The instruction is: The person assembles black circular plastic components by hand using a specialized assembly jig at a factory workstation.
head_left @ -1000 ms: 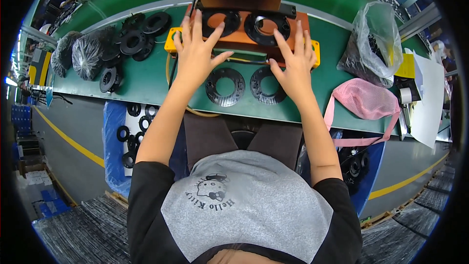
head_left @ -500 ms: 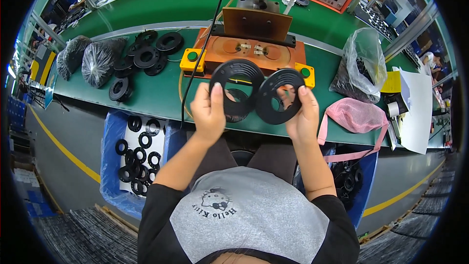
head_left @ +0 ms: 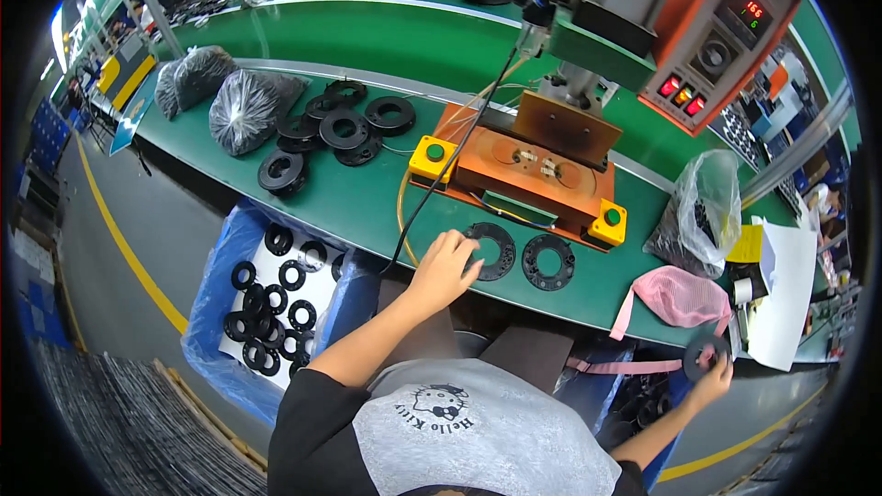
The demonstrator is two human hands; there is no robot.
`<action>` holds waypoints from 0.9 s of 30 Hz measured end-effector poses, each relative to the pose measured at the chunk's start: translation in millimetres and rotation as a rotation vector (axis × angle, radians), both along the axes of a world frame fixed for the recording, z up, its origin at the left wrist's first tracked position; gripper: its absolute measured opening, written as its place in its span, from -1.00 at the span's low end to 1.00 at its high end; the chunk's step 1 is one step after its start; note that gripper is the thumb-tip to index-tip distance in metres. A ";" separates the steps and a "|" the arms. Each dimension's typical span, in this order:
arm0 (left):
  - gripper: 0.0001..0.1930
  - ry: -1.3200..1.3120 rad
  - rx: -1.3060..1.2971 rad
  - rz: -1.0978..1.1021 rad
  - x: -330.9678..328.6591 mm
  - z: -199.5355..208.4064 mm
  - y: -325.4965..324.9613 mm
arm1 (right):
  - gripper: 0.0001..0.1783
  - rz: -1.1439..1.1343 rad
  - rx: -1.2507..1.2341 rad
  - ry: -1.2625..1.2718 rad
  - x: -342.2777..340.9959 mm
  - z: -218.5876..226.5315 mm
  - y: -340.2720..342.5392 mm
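Observation:
My left hand [head_left: 445, 266] is beside the left of two flat black rings lying on the green bench. Its fingers are bent and apart, with nothing held; whether the fingertips touch that ring [head_left: 500, 265] I cannot tell. Just to the right lies the other black ring [head_left: 568, 260], its face showing small holes and fittings. Far to the right, beyond the bench edge, my right hand [head_left: 712, 386] grips a black ring [head_left: 695, 357], slightly blurred, above the right-hand blue bin [head_left: 663, 459]. Whether a second ring is stacked with it is hidden.
An orange press base [head_left: 478, 165] with yellow button boxes stands behind the rings. More black rings [head_left: 344, 129] and plastic bags [head_left: 248, 119] occupy the bench's left. A blue-lined bin [head_left: 207, 312] holds rings. At right are a pink mesh pouch [head_left: 680, 296] and a clear bag [head_left: 703, 211].
My hands have separated: the right carried a ring rightward and down past the bench edge, while the left released its ring and lowered to the bench. The view has turned, fully uncovering two rings.

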State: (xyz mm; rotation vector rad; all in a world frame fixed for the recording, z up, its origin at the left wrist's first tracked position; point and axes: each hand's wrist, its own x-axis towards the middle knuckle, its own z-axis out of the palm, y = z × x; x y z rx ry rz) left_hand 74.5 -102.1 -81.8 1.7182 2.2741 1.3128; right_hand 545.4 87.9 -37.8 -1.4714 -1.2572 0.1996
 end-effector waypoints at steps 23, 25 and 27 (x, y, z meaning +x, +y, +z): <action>-0.87 -0.124 -0.135 -0.035 -18.7 -17.0 -6.3 | -0.72 0.840 -0.074 -0.638 -261.6 -63.0 -52.0; -0.88 -0.185 -0.138 -0.062 -19.5 -13.3 -10.1 | -0.75 0.871 -0.051 -0.561 -258.7 -69.9 -51.1; -0.86 -0.277 -0.146 -0.141 -26.6 -10.9 -14.1 | -0.78 0.855 -0.059 -0.477 -262.1 -66.0 -51.6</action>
